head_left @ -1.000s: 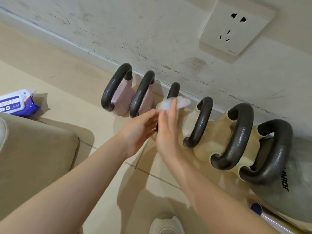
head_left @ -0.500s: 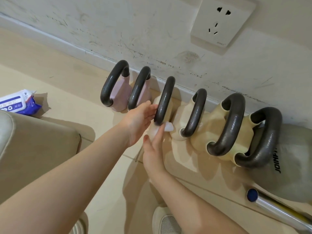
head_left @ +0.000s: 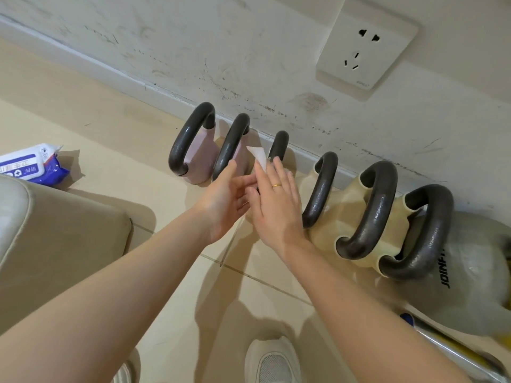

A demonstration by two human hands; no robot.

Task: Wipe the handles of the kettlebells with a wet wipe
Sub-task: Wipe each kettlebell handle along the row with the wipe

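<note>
Wet wipe [head_left: 259, 158] sits against third kettlebell handle [head_left: 278, 145] in the row along the wall, pressed under right hand [head_left: 276, 200], fingers straight. Left hand [head_left: 224, 200] open, palm up, just beside. Wipes pack [head_left: 30, 167] on floor, well left.

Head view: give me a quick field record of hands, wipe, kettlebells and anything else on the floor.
left hand: open, fingers straight, beside the third handle
right hand: over the third handle, pressing the wipe to it
kettlebells: six in a row along the wall
wipe pack: on the floor, far left
shoe: bottom centre
</note>
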